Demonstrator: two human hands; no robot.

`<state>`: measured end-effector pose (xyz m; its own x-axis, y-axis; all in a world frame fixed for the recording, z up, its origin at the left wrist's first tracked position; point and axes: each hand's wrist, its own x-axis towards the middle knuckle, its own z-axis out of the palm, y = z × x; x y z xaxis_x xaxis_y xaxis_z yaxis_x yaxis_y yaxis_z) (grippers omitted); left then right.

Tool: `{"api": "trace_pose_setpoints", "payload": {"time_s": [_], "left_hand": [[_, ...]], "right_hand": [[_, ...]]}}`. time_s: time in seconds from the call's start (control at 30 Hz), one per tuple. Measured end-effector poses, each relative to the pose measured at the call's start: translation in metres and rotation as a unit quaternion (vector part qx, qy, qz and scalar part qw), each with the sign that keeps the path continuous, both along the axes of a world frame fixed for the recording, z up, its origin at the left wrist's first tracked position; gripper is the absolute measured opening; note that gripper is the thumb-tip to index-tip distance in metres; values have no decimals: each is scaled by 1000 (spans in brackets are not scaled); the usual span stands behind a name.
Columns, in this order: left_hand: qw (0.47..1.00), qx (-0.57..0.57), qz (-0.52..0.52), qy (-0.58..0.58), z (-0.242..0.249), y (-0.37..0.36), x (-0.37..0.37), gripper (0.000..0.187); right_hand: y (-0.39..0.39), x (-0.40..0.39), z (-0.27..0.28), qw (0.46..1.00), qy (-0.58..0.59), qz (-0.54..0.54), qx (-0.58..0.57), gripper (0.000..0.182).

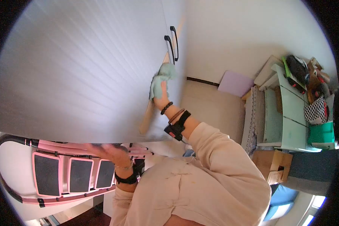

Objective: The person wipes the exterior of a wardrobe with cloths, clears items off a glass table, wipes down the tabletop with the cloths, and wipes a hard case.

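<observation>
My right hand [161, 94] is closed on a pale green cloth [162, 78], pressed against the wooden strip [148, 115] along the edge of a white cabinet door [90, 75]. Just above the cloth are two black door handles [171, 48]. At the lower left my left hand [115, 153] is beside a pink folding step ladder [64, 190] with dark treads. Motion smears its fingers, so whether they grip the ladder's rail cannot be made out. Black straps circle both my wrists.
At the right, a pale cabinet [290, 113] bears bags, a checkered bag [315, 111] and a green box [322, 135]. Below it is a cardboard box [267, 164]. A lilac panel [235, 83] leans by the wall. Something blue [282, 201] shows at lower right.
</observation>
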<state>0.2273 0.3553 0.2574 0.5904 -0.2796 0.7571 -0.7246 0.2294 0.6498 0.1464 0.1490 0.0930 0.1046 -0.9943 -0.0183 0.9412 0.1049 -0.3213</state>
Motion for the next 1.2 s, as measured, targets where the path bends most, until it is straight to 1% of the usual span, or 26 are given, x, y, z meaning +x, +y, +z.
{"api": "trace_pose_setpoints", "payload": {"time_s": [0.03, 0.07, 0.1, 0.13, 0.17, 0.2, 0.23, 0.33, 0.37, 0.43, 0.47, 0.5, 0.53, 0.6, 0.63, 0.67, 0.73, 0.77, 0.87, 0.93, 0.97, 1.0, 1.07, 1.13, 1.17, 1.2], "left_hand": [[985, -32, 47, -166, -4, -10, 2, 53], [984, -34, 52, -168, -11, -14, 4, 53], [976, -42, 103, -189, -17, -18, 7, 60], [965, -49, 153, -209, -20, -21, 10, 67], [963, -48, 156, -212, -21, -23, 11, 67], [967, -76, 143, -195, -23, -26, 10, 68], [970, -103, 129, -177, -23, -28, 10, 68], [970, -86, 161, -158, -9, -28, -9, 69], [969, -87, 166, -159, -10, -28, -9, 69], [981, -121, 93, -117, -16, -29, -7, 69], [980, -127, 95, -119, -36, -23, 14, 69], [981, -132, 80, -114, -44, -22, 22, 68], [984, -124, 64, -109, -44, -19, 21, 68], [989, -110, 36, -90, -40, -17, 12, 66], [991, -104, 25, -82, -38, -15, 9, 65], [992, -96, 15, -76, -38, -14, 8, 64], [994, -86, -3, -63, -36, -10, 5, 63], [995, -81, -14, -52, -36, -8, 4, 62], [996, -77, -46, -15, -36, -4, 1, 60], [997, -48, -17, -62, -34, -6, 1, 58], [997, -49, -17, -63, -27, -9, -4, 58], [995, -30, 40, -92, -17, -13, -10, 58], [989, -8, 94, -118, -12, -17, -14, 57], [990, -56, 33, -122, -20, -19, -5, 56], [990, -55, 41, -122, -28, -21, 2, 56], [990, -116, -55, -56, -37, -23, 8, 55]], "right_hand": [[-3, -14, 22, 962, 259, -43, -80, 40], [-7, -26, 39, 850, 496, -84, -156, 44], [-19, -29, 33, 852, 493, -82, -158, 44], [-30, -29, 27, 826, 524, -118, -172, 44], [-41, -31, 21, 797, 555, -152, -185, 44], [-50, -37, 21, 799, 552, -148, -186, 44], [-59, -43, 21, 812, 541, -112, -186, 44], [-68, -31, 15, 829, 522, -124, -158, 42], [-58, -28, 15, 845, 494, -127, -162, 42], [-27, -12, 6, 927, 356, -25, -116, 38], [-11, -3, 1, 955, 285, 20, -81, 36], [11, 5, 10, 916, 377, -50, -131, 31], [34, 12, 20, 861, 464, -128, -164, 27], [37, 16, 34, 721, 571, -297, -257, 26], [27, 6, 39, 648, 588, -330, -355, 32], [16, 2, 43, 617, 579, -338, -413, 32], [-9, -1, 47, 655, 553, -286, -429, 33], [-20, -2, 46, 693, 538, -248, -410, 33], [-44, -1, 29, 804, 492, -140, -303, 34], [-52, -7, 14, 847, 470, -92, -229, 35], [-52, -9, 10, 861, 462, -77, -199, 35], [-49, -11, 6, 869, 456, -75, -175, 36], [-30, -9, 1, 872, 456, -106, -146, 37], [-4, -4, 12, 845, 479, -190, -141, 40], [9, 2, 18, 831, 488, -227, -141, 41], [20, 8, 23, 823, 490, -246, -149, 42]]}}
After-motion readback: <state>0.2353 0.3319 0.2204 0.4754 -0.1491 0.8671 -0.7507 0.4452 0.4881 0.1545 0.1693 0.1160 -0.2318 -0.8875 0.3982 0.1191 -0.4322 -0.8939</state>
